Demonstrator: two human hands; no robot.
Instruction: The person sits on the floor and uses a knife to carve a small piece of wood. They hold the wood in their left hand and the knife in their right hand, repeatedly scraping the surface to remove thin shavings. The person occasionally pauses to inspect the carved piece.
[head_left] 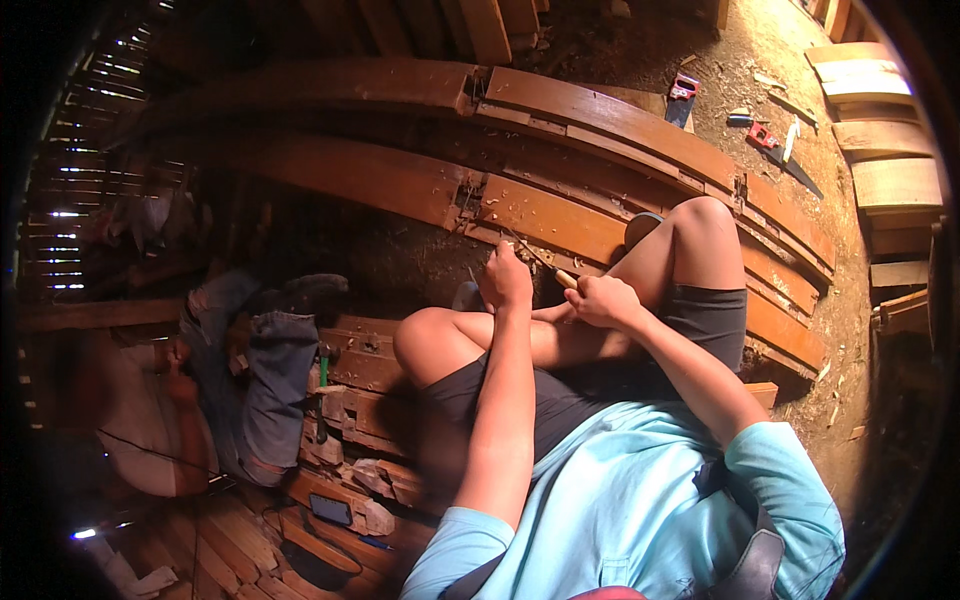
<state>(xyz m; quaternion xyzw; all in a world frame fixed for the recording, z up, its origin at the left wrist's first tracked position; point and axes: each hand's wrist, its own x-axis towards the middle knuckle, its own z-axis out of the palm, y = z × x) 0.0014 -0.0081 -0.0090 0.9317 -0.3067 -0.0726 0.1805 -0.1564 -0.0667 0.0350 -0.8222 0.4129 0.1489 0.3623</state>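
Note:
I squat over a brown wooden frame (560,215) of long curved planks, with wood chips scattered on it. My right hand (600,300) grips the pale wooden handle of a chisel (545,265) whose thin blade points up-left onto the plank. My left hand (508,278) is closed around the blade end, close to the wood. Both knees rise on either side of my hands.
Another person in jeans (255,370) sits at the left on stacked boards. Red and blue hand tools (683,95) and a saw (785,150) lie on the dirt floor at the upper right. Pale planks (885,130) are stacked at the right edge. A dark phone (330,508) lies at the lower left.

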